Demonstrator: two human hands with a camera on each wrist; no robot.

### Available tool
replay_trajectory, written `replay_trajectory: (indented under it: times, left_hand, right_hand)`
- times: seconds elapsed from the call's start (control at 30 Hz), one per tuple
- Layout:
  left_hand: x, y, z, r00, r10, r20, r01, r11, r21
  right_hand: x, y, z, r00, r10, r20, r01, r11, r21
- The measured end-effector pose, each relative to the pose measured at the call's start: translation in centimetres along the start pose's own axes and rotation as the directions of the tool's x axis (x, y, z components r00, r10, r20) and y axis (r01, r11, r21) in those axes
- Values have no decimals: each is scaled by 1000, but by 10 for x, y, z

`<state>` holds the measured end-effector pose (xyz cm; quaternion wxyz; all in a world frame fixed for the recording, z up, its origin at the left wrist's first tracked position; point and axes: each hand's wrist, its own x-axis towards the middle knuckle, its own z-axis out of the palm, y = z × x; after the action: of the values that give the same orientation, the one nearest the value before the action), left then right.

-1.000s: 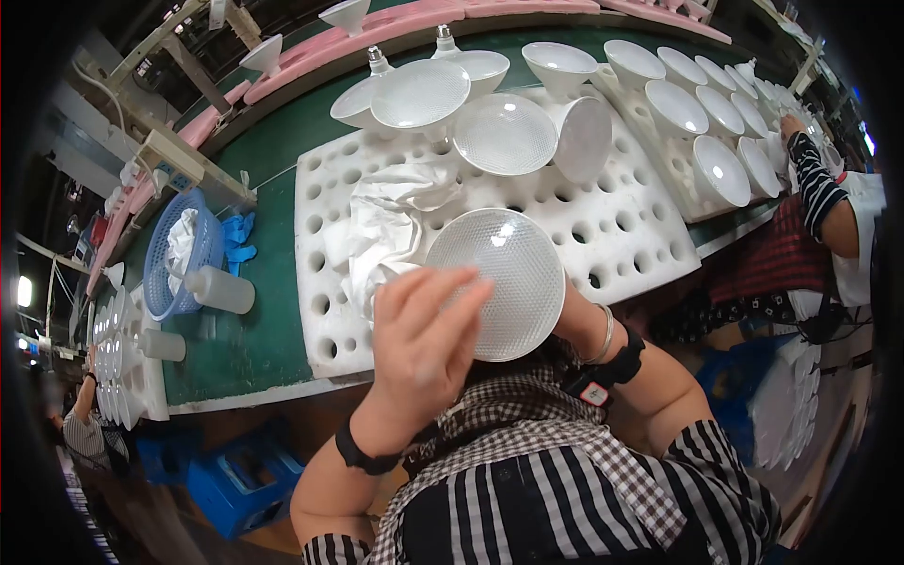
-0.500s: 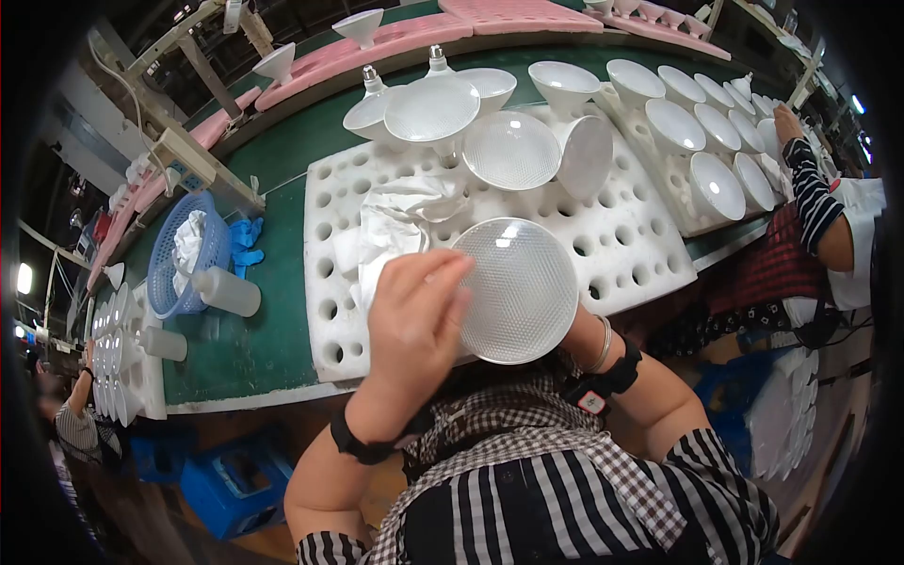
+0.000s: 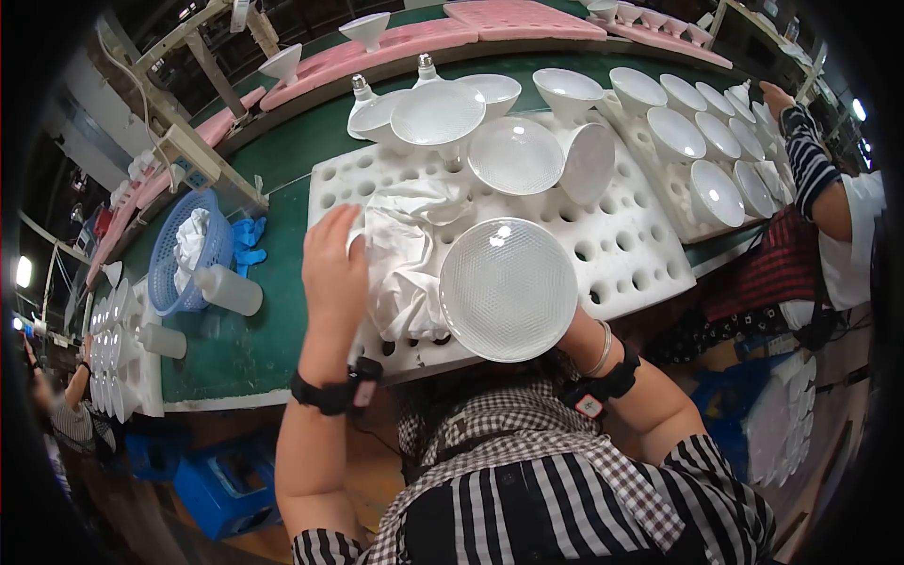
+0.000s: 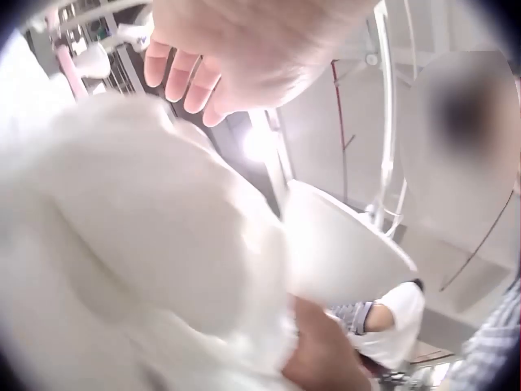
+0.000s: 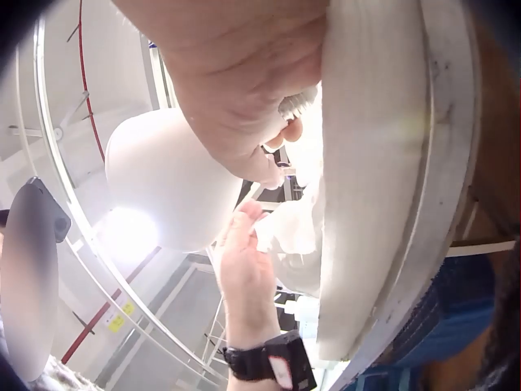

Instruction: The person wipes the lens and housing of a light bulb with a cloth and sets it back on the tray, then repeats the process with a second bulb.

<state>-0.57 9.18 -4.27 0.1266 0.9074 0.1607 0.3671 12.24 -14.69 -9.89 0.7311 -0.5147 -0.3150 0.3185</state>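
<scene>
A round white lamp with a dimpled glass lens (image 3: 508, 287) is held up close below my head, lens facing me. My right hand (image 5: 260, 155) grips its white body (image 5: 163, 179) from behind; in the head view only the wrist (image 3: 591, 347) shows under the lens. My left hand (image 3: 331, 259) reaches out to the left of the lamp, fingers loose, over the edge of a crumpled white cloth (image 3: 405, 245). The cloth lies on a white foam tray with holes (image 3: 621, 235). In the left wrist view the fingers (image 4: 195, 77) hover above the cloth (image 4: 122, 228).
Several more lamps (image 3: 513, 155) stand at the tray's far edge, and a second tray of lamps (image 3: 716, 169) lies to the right. On the green belt (image 3: 273, 311) are a blue basket (image 3: 184, 250), a white bottle (image 3: 226, 290) and blue gloves (image 3: 243, 240). Another person (image 3: 829, 207) works at right.
My left hand has left the lamp's lens and moved left and forward to the white cloth. The lamp stays in my right hand, almost in place.
</scene>
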Motion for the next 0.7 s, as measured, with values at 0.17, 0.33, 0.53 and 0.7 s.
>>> replay_trajectory:
  times: [0.17, 0.33, 0.53, 0.7]
  left_hand:
    - [-2, -33, -2, 920, 13, 391, -7, 1000, -17]
    - [14, -30, -31, 834, -279, 476, 303, 953, 27]
    - [8, -58, -52, 853, -519, 55, 517, 827, -220]
    - [-17, 69, -60, 971, 218, -95, -231, 958, -168]
  right_hand:
    - [1, -6, 1, 988, -142, 59, 149, 976, -159]
    - [0, -1, -2, 976, -210, 62, 219, 931, -291]
    - [-1, -4, -1, 993, -114, 10, 114, 978, -173]
    - [1, -22, 8, 968, -237, 77, 238, 787, -569]
